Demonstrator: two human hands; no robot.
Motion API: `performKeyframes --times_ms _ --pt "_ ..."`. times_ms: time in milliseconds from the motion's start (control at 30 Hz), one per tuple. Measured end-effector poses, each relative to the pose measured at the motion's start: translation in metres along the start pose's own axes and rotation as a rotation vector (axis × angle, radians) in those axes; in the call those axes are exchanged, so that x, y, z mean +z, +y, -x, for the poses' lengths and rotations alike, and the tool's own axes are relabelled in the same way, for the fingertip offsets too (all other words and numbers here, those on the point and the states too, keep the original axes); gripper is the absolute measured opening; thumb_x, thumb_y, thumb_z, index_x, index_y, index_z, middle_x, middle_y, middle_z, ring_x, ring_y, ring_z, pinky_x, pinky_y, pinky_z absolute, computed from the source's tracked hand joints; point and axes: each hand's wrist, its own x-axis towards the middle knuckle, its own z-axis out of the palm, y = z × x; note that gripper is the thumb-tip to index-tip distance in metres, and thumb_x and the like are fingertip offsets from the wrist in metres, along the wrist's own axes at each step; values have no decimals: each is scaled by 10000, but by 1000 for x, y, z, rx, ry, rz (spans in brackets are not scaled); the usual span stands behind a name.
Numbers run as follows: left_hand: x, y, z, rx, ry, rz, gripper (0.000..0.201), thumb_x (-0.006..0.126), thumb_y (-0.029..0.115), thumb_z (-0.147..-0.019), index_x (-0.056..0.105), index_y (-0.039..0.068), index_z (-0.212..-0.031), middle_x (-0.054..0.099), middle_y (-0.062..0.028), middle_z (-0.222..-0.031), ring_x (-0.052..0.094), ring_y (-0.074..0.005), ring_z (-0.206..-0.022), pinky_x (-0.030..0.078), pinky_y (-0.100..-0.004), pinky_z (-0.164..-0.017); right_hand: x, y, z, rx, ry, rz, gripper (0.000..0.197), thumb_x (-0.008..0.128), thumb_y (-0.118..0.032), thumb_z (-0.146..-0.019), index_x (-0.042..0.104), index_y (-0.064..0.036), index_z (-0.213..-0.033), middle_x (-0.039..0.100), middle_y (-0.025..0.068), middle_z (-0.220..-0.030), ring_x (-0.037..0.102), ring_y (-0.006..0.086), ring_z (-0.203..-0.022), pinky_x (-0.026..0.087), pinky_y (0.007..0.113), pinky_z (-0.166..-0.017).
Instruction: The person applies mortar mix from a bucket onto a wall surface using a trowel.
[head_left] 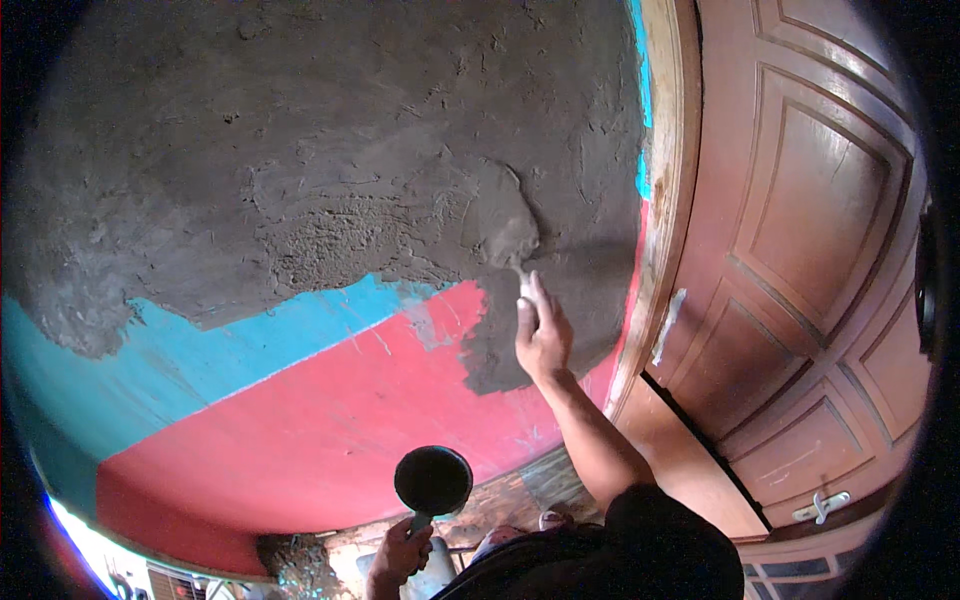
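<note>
My right hand (545, 335) is closed around the handle of a mortar-smeared trowel (507, 222), whose blade lies against the wall. Wet grey mortar (560, 90) covers the upper wall, smooth in most places and rough just left of the blade. Below its ragged edge show turquoise paint (200, 350) and pink paint (320, 430). Low in the view, my left hand (402, 552) grips the handle of a dark round scoop (433, 480), pan-shaped and held away from the wall. What lies inside the scoop is too dark to make out.
A wooden door frame (672, 130) borders the mortar on the right, with a brown panelled door (815, 210) and its metal handle (822, 507) beyond. Rubble (305, 565) lies at the wall's foot. A pale container (432, 575) stands partly hidden beside my left hand.
</note>
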Motion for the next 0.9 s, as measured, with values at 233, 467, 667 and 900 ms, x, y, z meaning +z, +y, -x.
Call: performKeyframes --times_ms 233,467,667,900 --pt "-7 -1 -1 -5 -23 11 207 623 239 -1012 599 59 -1111 544 1 -673 468 -89 -484 372 -262 -423 -8 8 70 -48 -113 -147 502 629 -99 -976 502 -54 -1459 696 212 -1144 704 375 -977 579 432 -779" --pt "-2 7 -4 13 -34 -29 208 623 250 -1010 594 57 -1079 555 -9 -691 485 -96 -492 375 -266 -434 -2 -8 -4 92 8 -228 413 598 -134 -1006 556 19 -1387 662 278 -1239 667 394 -1149 535 408 -948" --pt "-2 19 -16 -22 -43 -104 230 612 269 -1015 600 48 -1077 564 -13 -688 503 -99 -501 373 -268 -435 -7 11 69 5 -337 -208 467 659 -81 -951 551 -10 -1399 689 244 -1181 698 394 -1057 574 414 -869" --pt "-30 -27 -53 80 -61 65 202 587 235 -1012 634 49 -1073 550 30 -690 477 -82 -509 376 -263 -442 0 -13 -11 90 52 -281 424 592 -128 -998 540 16 -1393 665 261 -1242 665 424 -1118 545 447 -916"
